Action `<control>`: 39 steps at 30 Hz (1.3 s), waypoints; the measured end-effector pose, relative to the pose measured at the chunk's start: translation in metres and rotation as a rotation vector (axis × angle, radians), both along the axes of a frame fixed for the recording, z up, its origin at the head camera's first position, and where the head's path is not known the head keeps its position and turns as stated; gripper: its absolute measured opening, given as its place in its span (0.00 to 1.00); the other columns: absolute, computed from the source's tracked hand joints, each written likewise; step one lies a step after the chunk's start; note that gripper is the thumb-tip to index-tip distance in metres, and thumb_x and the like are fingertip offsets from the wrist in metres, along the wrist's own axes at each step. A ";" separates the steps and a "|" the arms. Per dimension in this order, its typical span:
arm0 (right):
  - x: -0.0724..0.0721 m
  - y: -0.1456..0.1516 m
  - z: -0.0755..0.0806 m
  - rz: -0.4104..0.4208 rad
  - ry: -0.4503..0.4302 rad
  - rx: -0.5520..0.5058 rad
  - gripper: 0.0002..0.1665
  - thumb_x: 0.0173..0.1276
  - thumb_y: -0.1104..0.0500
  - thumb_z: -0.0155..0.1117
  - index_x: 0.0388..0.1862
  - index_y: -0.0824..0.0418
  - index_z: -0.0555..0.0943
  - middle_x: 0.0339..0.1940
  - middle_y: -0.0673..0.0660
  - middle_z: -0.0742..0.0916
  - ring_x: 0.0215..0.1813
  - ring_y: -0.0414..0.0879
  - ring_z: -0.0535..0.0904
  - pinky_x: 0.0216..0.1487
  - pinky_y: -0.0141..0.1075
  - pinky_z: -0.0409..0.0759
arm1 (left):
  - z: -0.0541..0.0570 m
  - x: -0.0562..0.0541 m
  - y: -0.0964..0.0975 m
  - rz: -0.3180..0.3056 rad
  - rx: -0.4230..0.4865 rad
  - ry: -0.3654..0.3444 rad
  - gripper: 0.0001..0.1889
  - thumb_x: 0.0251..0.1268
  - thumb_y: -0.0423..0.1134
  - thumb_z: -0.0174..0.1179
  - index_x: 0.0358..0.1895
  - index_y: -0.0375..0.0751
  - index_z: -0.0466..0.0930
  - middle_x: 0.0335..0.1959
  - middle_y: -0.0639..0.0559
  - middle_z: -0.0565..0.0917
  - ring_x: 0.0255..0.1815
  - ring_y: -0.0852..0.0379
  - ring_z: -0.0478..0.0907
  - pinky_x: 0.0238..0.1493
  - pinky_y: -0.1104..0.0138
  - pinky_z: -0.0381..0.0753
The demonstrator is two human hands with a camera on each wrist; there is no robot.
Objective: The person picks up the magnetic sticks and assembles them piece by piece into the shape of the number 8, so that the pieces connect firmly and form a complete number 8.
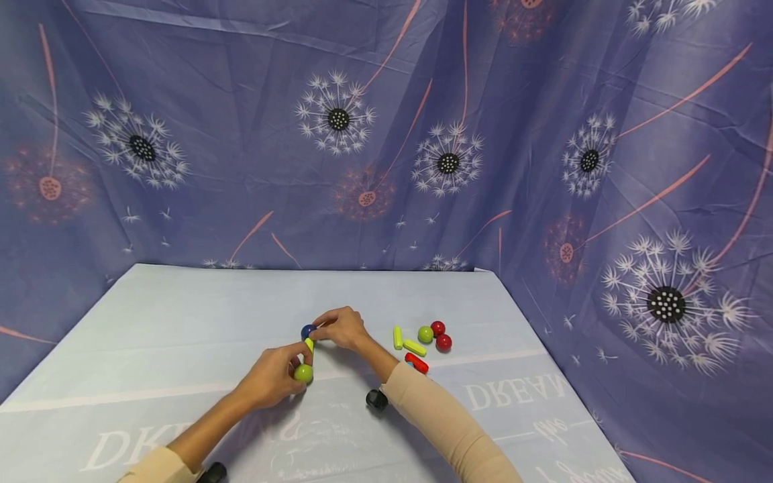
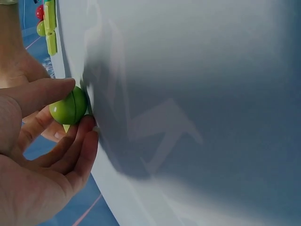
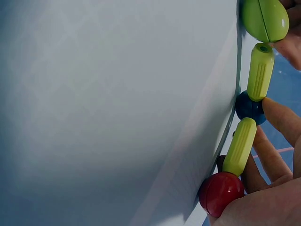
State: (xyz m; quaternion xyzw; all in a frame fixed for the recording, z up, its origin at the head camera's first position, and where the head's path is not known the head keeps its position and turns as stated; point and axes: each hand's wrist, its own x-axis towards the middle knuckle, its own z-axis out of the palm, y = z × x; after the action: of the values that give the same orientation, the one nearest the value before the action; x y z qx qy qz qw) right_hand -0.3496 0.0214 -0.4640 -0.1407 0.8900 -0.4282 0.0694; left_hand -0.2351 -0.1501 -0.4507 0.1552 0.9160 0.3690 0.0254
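In my left hand (image 1: 274, 376), thumb and fingertips pinch a glossy green ball (image 2: 68, 107) low over the table. Close beside that ball, a yellow-green toy rod (image 3: 260, 73) shows the hole in its end; its other end meets a dark blue ball (image 1: 308, 332). My right hand (image 1: 343, 327) holds the blue ball at its fingertips. From the blue ball a second yellow-green rod (image 3: 240, 147) leads to a red ball (image 3: 221, 194) beside the right hand; both are hidden in the head view.
Right of the hands lie two yellow-green rods (image 1: 415, 347), a green ball (image 1: 425, 334), two red balls (image 1: 443, 343) and a red rod (image 1: 417, 363) with a bit of blue. A pale printed cloth (image 1: 199, 315) covers the table; purple dandelion curtains (image 1: 253, 134) stand behind and right.
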 end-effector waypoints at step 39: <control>-0.006 0.001 0.001 0.037 -0.016 0.009 0.13 0.54 0.48 0.81 0.38 0.48 0.92 0.32 0.44 0.90 0.35 0.38 0.80 0.36 0.32 0.76 | -0.002 -0.004 0.007 0.086 0.008 0.003 0.20 0.46 0.27 0.76 0.41 0.46 0.79 0.30 0.54 0.82 0.30 0.59 0.75 0.35 0.64 0.76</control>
State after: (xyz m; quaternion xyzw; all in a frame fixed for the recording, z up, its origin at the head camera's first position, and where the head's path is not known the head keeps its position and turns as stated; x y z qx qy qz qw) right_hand -0.3552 0.0220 -0.4631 -0.1536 0.8886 -0.4239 0.0849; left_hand -0.2392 -0.1428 -0.4524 0.1163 0.9204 0.3733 0.0075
